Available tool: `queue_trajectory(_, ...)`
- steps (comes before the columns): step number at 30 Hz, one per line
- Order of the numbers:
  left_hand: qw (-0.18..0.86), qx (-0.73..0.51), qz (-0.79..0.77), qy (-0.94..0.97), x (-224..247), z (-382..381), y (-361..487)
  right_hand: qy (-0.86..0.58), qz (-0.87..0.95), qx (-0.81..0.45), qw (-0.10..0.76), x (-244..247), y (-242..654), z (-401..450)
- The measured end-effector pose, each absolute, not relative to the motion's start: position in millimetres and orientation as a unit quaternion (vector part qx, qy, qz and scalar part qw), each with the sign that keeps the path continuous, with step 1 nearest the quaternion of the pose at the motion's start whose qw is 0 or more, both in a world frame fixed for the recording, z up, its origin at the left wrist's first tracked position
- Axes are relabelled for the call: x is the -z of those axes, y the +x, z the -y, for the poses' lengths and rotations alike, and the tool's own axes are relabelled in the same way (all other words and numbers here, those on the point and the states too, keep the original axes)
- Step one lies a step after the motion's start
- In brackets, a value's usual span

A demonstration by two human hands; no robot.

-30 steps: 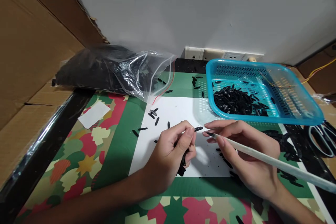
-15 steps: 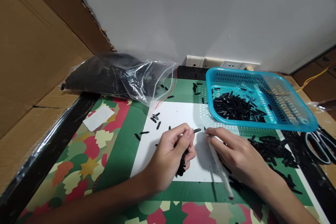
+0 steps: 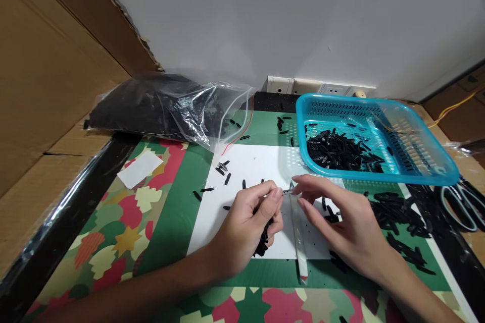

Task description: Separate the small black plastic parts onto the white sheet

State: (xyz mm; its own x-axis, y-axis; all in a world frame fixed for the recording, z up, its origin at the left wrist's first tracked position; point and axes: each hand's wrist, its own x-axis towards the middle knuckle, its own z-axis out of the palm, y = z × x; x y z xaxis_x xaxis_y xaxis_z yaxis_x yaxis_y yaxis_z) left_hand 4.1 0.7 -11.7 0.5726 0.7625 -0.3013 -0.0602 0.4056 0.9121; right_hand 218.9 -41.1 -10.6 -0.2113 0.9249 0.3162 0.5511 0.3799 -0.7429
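Note:
My left hand is closed around a bunch of black slivers. Between its thumb and forefinger it pinches one small sliver, whose surface looks grey with dark specks. My right hand is at the sliver's far end, thumb and fingers apart; whether a fingertip touches the sliver is hard to tell. A slim white pen-like tool lies on the white paper between the hands, its pointed end by the right fingertips.
A blue basket with black slivers stands at the back right. Scissors and a heap of slivers are at the right. A clear bag of dark material lies at the back left. Loose slivers are scattered on the paper.
My right hand has let go of the pen-like tool and its fingers have spread. The tool now lies more upright in view. The pinched sliver shows a greyer, speckled face.

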Motion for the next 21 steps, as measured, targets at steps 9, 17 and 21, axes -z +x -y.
queue_trajectory(9,0.767,-0.258,-0.347,0.473,9,3,5,-0.508,0.654,-0.357,0.432,3,211,40)
queue_trajectory(17,0.758,-0.26,-0.345,0.489,11,4,5,-0.524,0.569,-0.466,0.43,1,197,43)
queue_trajectory(21,0.746,-0.255,-0.354,0.504,8,4,6,-0.502,0.523,-0.525,0.445,0,197,41)
